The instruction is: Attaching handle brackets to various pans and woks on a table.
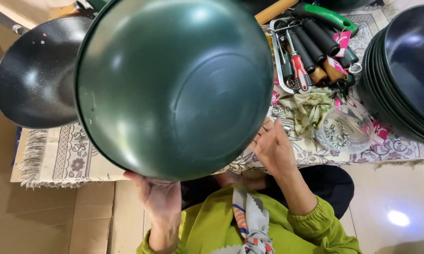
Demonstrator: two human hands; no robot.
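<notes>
sleeves: lime-green, elastic cuffs | scarf: white, orange-blue pattern | hands (161,196): bare

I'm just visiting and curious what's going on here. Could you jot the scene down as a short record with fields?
Left hand: holds a dark green pan by its rim, underside facing up
Right hand: open, empty, beside the pan
Left of pan: black pan
Right edge: stack of dark pans
Tray: handles and a screwdriver
Near right hand: clear bowl of small metal parts
Surface: patterned mat

Before you, a dark speckled wok (35,75) on a fringed patterned mat (66,157), stacked black pans (402,70), a tray of handles (310,47), a clear bag of screws (343,131), crumpled cloth (308,110).
</notes>
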